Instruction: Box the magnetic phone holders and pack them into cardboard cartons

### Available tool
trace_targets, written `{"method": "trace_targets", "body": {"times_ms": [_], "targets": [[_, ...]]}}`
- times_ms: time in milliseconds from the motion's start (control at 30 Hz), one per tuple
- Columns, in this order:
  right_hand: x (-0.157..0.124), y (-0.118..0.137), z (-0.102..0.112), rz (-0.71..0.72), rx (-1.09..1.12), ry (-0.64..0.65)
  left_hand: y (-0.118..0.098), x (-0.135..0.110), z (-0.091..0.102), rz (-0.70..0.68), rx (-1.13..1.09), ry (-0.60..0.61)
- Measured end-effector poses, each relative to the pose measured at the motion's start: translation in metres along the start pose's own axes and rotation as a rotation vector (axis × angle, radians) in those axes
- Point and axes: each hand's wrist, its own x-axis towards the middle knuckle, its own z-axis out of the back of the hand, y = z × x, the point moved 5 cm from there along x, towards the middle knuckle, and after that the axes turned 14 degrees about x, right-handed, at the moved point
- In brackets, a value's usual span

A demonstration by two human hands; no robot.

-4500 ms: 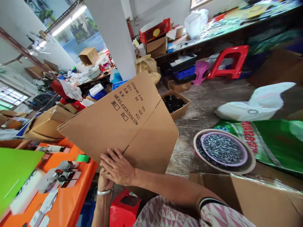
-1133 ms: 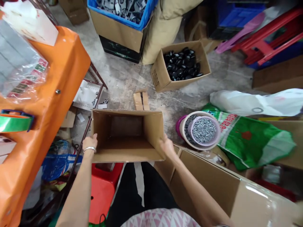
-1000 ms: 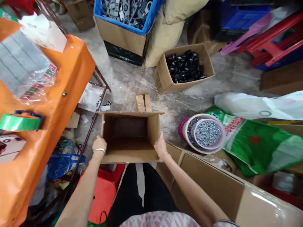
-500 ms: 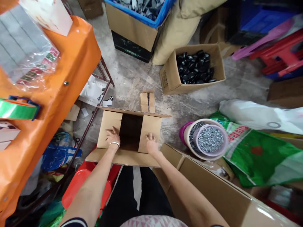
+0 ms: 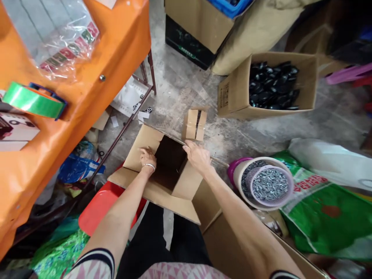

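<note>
An open cardboard box (image 5: 161, 197) stands tilted and turned in front of my legs, with a dark inside and its side flaps folded partly inward. My left hand (image 5: 148, 158), with a bracelet at the wrist, grips the left flap near its inner edge. Its fingers are bent over the cardboard and the thumb is hidden. At the far right corner, my right hand (image 5: 199, 157) has its fingers closed over the edge of the far flap. Just beyond the box, a small taped carton (image 5: 195, 124) sits on the floor.
An orange-covered table (image 5: 116, 50) with a green tape roll (image 5: 33, 100) is at the left. A carton of black round parts (image 5: 235, 87) stands far right. Nearer are a basket of metal pieces (image 5: 270, 184), a green sack (image 5: 334, 217) and a red stool (image 5: 99, 207).
The box has turned clockwise and tilted. My right hand has left the right flap for the far flap's edge; my left hand stays on the left flap. The view has shifted.
</note>
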Motion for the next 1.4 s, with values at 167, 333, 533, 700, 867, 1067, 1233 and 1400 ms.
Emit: {"method": "trace_targets", "body": {"times_ms": [167,333,533,700,867,1067,1233,1400], "targets": [[-0.03,-0.012,-0.029,-0.08,-0.055,0.001,0.002,-0.007,-0.001,0.072,0.115,0.07],[-0.064,-0.008,-0.095,0.047,-0.08,0.087,0.012,-0.013,0.014,-0.051,-0.02,0.143],[-0.094,-0.035,-0.171,0.069,-0.105,0.099,0.088,-0.1,0.012,-0.24,-0.243,-0.055],[-0.086,-0.046,-0.178,0.07,-0.087,0.134,0.161,-0.185,-0.034,0.298,-0.413,-0.564],[-0.081,-0.038,-0.165,0.046,-0.101,0.144,0.113,-0.155,-0.055,0.185,-0.464,-0.601],[-0.081,-0.03,-0.164,0.11,-0.135,0.232,0.044,-0.081,-0.028,0.245,-0.378,-0.404],[-0.081,-0.059,-0.143,0.258,-0.106,0.338,0.004,-0.044,-0.045,0.243,-0.352,-0.275],[-0.104,-0.074,-0.143,0.205,-0.088,0.232,-0.012,-0.044,-0.065,0.191,-0.283,-0.205]]}}
